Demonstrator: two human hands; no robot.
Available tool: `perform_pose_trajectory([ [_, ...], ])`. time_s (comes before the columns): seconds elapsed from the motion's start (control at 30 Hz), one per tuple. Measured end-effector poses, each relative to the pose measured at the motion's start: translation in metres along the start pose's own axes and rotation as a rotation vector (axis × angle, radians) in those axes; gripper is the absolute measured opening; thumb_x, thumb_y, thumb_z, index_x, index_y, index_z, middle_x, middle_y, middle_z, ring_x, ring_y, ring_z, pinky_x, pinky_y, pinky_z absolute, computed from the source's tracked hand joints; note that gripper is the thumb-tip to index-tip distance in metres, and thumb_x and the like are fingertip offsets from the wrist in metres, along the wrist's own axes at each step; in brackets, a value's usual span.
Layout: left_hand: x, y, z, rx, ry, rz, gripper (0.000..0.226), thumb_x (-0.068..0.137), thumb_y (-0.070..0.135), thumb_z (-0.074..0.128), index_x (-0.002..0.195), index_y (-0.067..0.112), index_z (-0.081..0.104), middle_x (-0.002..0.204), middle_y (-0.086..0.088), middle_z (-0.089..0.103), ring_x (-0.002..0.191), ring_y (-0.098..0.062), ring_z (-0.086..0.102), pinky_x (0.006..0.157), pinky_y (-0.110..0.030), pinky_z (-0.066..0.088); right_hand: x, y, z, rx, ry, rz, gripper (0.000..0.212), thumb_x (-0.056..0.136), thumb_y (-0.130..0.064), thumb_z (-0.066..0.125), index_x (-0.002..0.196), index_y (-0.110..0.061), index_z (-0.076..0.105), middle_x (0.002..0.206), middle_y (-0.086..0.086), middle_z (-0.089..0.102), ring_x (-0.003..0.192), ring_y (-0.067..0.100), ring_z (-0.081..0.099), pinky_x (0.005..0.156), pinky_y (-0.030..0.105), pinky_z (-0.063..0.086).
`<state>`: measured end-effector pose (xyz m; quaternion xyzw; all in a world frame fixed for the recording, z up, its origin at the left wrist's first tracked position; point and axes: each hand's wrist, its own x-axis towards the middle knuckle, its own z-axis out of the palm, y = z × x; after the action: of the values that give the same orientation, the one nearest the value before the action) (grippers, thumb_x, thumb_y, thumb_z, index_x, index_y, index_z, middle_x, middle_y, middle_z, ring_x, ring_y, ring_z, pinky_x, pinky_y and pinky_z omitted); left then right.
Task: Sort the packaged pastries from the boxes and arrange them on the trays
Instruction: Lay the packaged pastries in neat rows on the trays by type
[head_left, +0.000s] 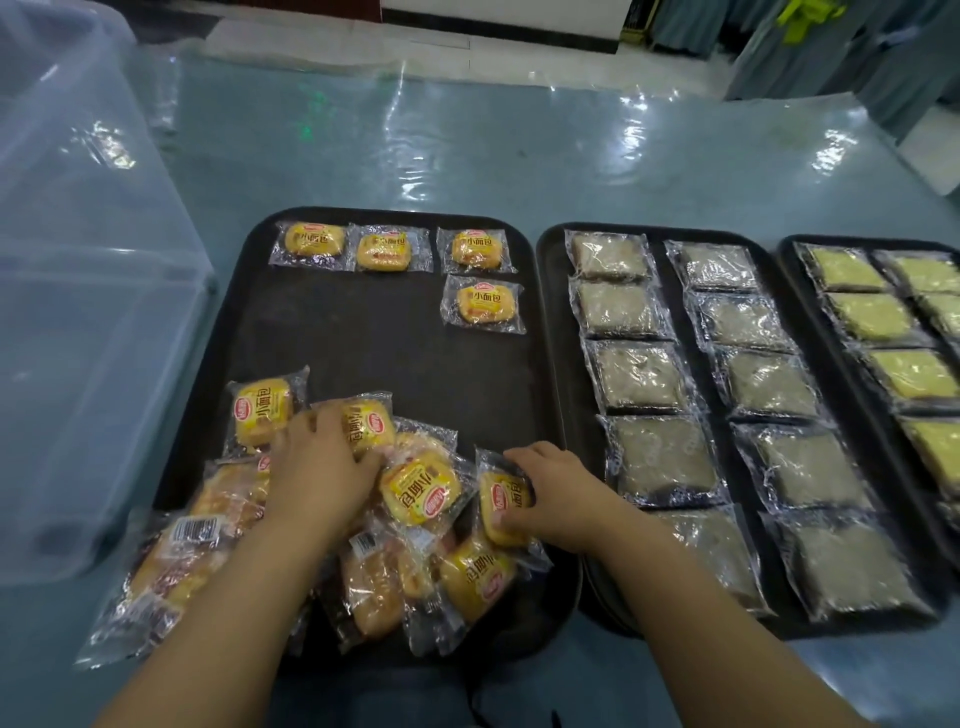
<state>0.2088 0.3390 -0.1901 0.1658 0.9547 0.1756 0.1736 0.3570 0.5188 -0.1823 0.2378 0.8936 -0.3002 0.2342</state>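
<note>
right hand (550, 496) grip curled round a yellow bun pack (500, 512), label turned sideways, left hand (322, 467) grip clutching the loose pile (421, 493) beside it, on black tray (389, 338)

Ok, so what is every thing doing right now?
Left tray: partly filled, four packs lined up.
Pile: jumbled, unsorted.
Middle tray: filled, two neat columns.
Right tray: neat rows, partly out of view.
Left hand: grips top pack.
Right hand: grips side pack.

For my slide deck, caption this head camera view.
Left hand grips one bun packet, right hand a second packet, from the heap on a black tray.
</note>
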Motion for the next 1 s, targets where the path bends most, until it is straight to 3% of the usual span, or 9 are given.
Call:
perform_pose_trajectory([
  [0.23, 0.005, -0.001, -0.002, 0.052, -0.029, -0.053, 0.083, 0.075, 0.052, 0.068, 0.138, 0.009, 0.036, 0.137, -0.014, 0.045, 0.125, -0.034, 0.041, 0.102, -0.044, 0.037, 0.002, -0.004, 0.001, -0.076, -0.03, 0.05, 0.087, 0.079, -0.05, 0.065, 0.147, -0.015, 0.024, 0.143, 0.003, 0.027, 0.13, 0.027, 0.027, 0.108, 0.042, 0.033],
  [0.4, 0.009, -0.003, -0.005, -0.044, -0.055, -0.013, 0.082, 0.069, 0.047, 0.077, 0.136, 0.016, 0.041, 0.13, -0.009, 0.049, 0.117, -0.029, 0.049, 0.097, -0.046, 0.044, 0.006, -0.007, 0.0, -0.086, -0.074, 0.102, 0.086, 0.074, -0.051, 0.068, 0.143, -0.019, 0.031, 0.137, 0.003, 0.028, 0.126, 0.026, 0.027, 0.106, 0.043, 0.034],
  [0.5, 0.008, -0.002, -0.006, -0.114, -0.073, 0.046, 0.082, 0.07, 0.035, 0.079, 0.139, 0.02, 0.039, 0.134, -0.005, 0.045, 0.118, -0.026, 0.049, 0.099, -0.045, 0.044, 0.008, -0.007, 0.0, -0.034, -0.048, 0.128, 0.058, 0.068, -0.049, 0.073, 0.116, -0.028, 0.047, 0.122, 0.0, 0.034, 0.116, 0.022, 0.032, 0.1, 0.039, 0.039],
  [0.6, 0.009, 0.0, -0.007, -0.203, -0.07, 0.096, 0.078, 0.071, 0.023, 0.08, 0.138, 0.021, 0.04, 0.137, 0.0, 0.04, 0.12, -0.021, 0.046, 0.098, -0.036, 0.04, 0.007, -0.007, 0.0, 0.002, -0.017, 0.13, 0.046, 0.067, -0.047, 0.075, 0.099, -0.03, 0.046, 0.113, -0.004, 0.037, 0.106, 0.018, 0.037, 0.094, 0.036, 0.039],
  [0.7, 0.014, 0.001, -0.008, -0.235, -0.073, 0.127, 0.077, 0.071, 0.016, 0.08, 0.137, 0.022, 0.042, 0.136, 0.001, 0.038, 0.117, -0.019, 0.048, 0.09, -0.025, 0.04, 0.008, -0.006, -0.001, -0.014, 0.02, 0.129, 0.058, 0.066, -0.05, 0.076, 0.111, -0.03, 0.044, 0.117, -0.005, 0.042, 0.108, 0.017, 0.041, 0.096, 0.038, 0.035],
  [0.83, 0.027, -0.001, -0.008, -0.319, -0.073, 0.077, 0.067, 0.075, 0.018, 0.077, 0.135, 0.023, 0.047, 0.134, 0.0, 0.033, 0.113, -0.02, 0.051, 0.098, -0.032, 0.044, 0.012, -0.007, -0.004, -0.029, -0.022, 0.186, 0.093, 0.063, -0.058, 0.076, 0.139, -0.026, 0.032, 0.134, 0.002, 0.035, 0.124, 0.025, 0.037, 0.105, 0.044, 0.033],
  [1.0, 0.049, 0.001, -0.01, -0.415, 0.005, 0.047, 0.049, 0.084, 0.02, 0.068, 0.131, 0.016, 0.053, 0.133, 0.0, 0.031, 0.106, -0.016, 0.052, 0.099, -0.027, 0.04, 0.02, -0.01, -0.005, -0.026, 0.001, 0.249, 0.083, 0.062, -0.061, 0.075, 0.129, -0.026, 0.041, 0.129, 0.002, 0.039, 0.119, 0.024, 0.038, 0.102, 0.042, 0.036],
])
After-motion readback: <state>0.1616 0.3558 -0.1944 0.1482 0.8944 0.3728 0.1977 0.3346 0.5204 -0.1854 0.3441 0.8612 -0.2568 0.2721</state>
